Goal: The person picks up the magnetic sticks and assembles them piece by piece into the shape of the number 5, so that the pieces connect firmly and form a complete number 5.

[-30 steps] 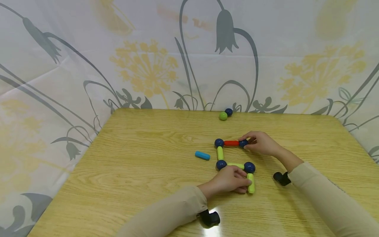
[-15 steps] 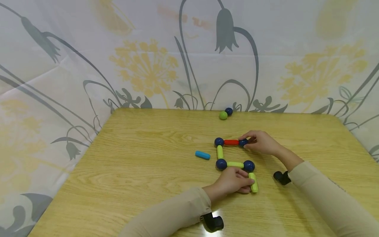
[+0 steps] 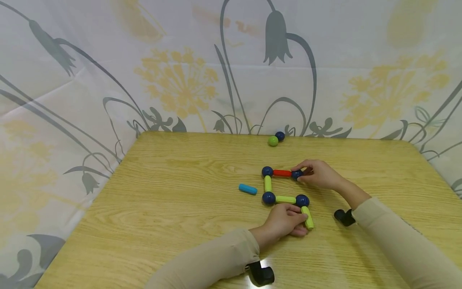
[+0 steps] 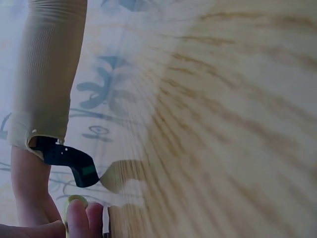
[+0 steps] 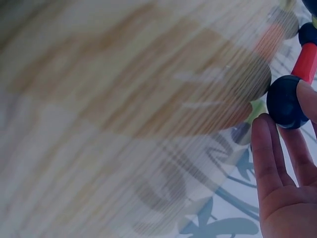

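Observation:
My left hand (image 3: 285, 221) pinches a yellow-green magnetic rod (image 3: 308, 218) between thumb and fingers. The rod's far end is right at a navy ball (image 3: 302, 200), and it slants toward the lower right. From that ball, a yellow-green rod (image 3: 285, 199) runs left to another navy ball (image 3: 268, 198). A third yellow-green rod (image 3: 268, 184) goes up from there to the far-left navy ball (image 3: 267, 171). A red rod (image 3: 282, 173) leads right to a navy ball (image 5: 286, 101), which my right hand (image 3: 319, 174) holds by thumb and fingertips.
A loose blue rod (image 3: 248, 189) lies left of the joined pieces. Near the table's back edge a green ball (image 3: 273, 141) and a navy ball (image 3: 280, 136) sit together. Patterned fabric (image 3: 180, 80) hangs behind the wooden table (image 3: 180, 180).
My left hand has shifted slightly right with its rod, which has tilted and moved up to the near-right navy ball. My right hand has stayed at its ball.

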Demonstrator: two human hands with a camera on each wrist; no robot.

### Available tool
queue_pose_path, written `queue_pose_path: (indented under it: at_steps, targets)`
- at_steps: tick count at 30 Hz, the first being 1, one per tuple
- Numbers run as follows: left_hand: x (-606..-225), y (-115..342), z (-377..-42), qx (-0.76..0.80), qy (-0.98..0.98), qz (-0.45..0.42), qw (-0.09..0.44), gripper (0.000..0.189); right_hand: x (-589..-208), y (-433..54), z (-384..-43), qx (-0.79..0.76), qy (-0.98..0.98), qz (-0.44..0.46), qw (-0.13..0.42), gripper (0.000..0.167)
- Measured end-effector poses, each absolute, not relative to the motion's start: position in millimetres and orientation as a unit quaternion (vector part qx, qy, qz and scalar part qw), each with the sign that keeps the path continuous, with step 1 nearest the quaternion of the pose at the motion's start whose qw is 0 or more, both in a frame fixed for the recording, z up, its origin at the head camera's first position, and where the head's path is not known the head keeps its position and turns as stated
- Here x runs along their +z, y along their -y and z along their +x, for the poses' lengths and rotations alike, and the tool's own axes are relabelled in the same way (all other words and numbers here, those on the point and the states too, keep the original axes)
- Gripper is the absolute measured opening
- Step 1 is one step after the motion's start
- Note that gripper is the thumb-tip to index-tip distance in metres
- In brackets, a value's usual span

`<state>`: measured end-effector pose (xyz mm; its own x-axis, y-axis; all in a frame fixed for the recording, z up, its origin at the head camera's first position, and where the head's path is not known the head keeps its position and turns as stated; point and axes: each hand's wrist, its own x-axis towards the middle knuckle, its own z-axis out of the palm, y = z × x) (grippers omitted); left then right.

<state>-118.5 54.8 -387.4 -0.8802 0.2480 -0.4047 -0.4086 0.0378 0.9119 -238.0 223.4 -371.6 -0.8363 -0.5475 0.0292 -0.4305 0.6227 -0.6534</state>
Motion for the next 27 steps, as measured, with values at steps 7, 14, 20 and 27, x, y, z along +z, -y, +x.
queue_pose_path:
  at_steps: [7,14,20,27]
  targets:
    - [-388.0,-44.3,-117.1,0.699,-0.667,-0.046,0.253,0.023,-370.4,-223.3,-236.7,-0.338,-0.896,-0.274,0.087,0.029]
    - [-387.6,-17.2,-118.5,0.657,-0.711,0.011,0.253,0.014,-372.2,-224.3,-235.8,-0.334,-0.9,-0.267,0.09,0.028]
    - [-385.6,8.0,-125.8,0.616,-0.753,0.034,0.23,0.012,-371.9,-224.2,-235.0,-0.327,-0.902,-0.268,0.089,0.028]
    - [-382.5,25.7,-134.4,0.595,-0.775,0.048,0.208,0.012,-371.8,-223.2,-235.9,-0.323,-0.903,-0.267,0.09,0.029]
